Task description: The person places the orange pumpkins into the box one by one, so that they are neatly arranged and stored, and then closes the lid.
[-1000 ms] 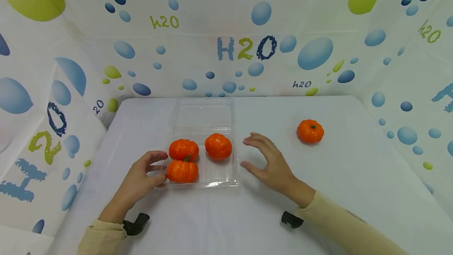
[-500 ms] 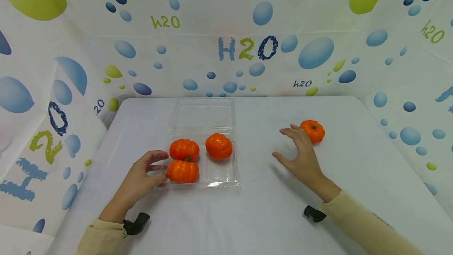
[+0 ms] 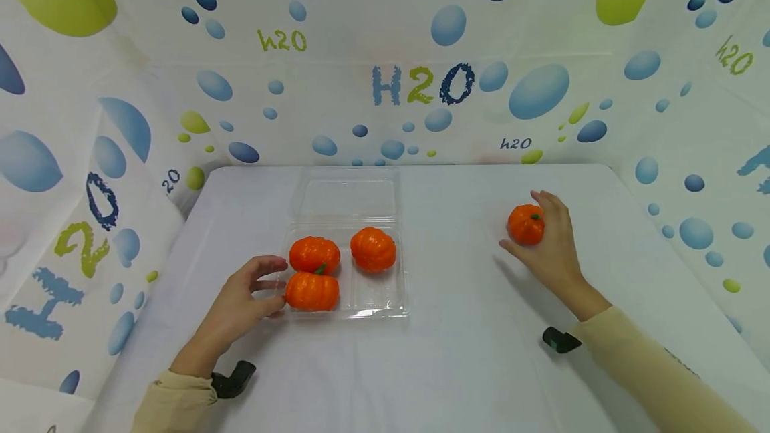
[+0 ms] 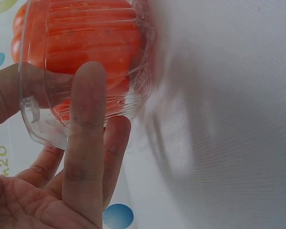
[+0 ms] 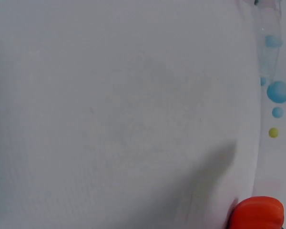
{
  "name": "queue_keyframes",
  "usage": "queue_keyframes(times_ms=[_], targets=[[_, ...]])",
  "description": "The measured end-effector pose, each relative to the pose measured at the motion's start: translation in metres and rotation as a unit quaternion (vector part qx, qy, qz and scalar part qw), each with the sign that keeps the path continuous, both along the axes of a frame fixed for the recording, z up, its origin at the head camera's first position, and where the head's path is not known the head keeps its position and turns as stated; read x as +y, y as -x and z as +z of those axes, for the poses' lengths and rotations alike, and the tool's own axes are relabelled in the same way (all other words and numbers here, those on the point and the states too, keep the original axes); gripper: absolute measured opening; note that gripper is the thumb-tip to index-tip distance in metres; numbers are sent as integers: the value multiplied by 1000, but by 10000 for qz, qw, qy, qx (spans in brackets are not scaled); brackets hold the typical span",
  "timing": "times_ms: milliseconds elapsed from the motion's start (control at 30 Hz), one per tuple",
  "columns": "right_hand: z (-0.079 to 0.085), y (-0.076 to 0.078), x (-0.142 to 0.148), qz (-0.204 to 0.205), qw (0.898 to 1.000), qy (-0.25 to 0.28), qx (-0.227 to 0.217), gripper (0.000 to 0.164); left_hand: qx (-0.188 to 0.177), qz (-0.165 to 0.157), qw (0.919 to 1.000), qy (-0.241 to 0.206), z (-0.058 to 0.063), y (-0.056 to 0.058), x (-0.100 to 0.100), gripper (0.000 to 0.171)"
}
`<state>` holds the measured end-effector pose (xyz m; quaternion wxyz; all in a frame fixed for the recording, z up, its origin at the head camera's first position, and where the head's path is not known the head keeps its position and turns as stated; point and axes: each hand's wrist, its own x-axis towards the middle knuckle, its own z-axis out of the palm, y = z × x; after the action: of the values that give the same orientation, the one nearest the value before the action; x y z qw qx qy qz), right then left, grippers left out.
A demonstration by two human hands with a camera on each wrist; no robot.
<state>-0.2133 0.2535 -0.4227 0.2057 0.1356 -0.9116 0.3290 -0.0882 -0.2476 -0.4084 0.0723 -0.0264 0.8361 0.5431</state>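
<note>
In the head view my right hand (image 3: pixel 556 246) is around a small orange pumpkin (image 3: pixel 526 224) with a green stem, thumb at its near side and fingers curved over its far side. The hand covers its right part. The right wrist view catches only this pumpkin's edge (image 5: pixel 257 213). My left hand (image 3: pixel 243 299) rests at the left side of a clear plastic clamshell box (image 3: pixel 373 296), its fingers loose. In the left wrist view the fingers (image 4: pixel 88 109) lie along the box wall. Inside sit a back left pumpkin (image 3: pixel 314 254), a front left pumpkin (image 3: pixel 311 292) and a right pumpkin (image 3: pixel 373 249).
The clamshell's lid (image 3: pixel 349 196) lies folded back toward the far edge of the white-covered table (image 3: pixel 445 353). A printed curtain (image 3: pixel 337 85) rises behind the table and at both sides. Black wrist devices (image 3: pixel 233 379) hang at both sleeves.
My right hand has moved right and away from the box, from beside it to around the lone pumpkin. The left hand and the box have stayed in place.
</note>
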Motion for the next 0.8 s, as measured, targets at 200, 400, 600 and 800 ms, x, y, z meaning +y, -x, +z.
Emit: queue_keyframes(times_ms=[200, 400, 600, 800], targets=[[9, 7, 9, -248, 9953, -3, -938, 109, 36, 0, 10000, -6, -1, 0, 0, 60], [12, 15, 14, -342, 9877, -12, -1528, 117, 68, -3, 10000, -34, -1, 0, 0, 60], [12, 20, 17, -455, 9751, -21, -2173, 122, 81, 11, 9999, -99, -1, 0, 0, 60], [11, 21, 19, -556, 9650, -59, -2561, 122, 79, 17, 9999, -94, -1, 0, 0, 59]])
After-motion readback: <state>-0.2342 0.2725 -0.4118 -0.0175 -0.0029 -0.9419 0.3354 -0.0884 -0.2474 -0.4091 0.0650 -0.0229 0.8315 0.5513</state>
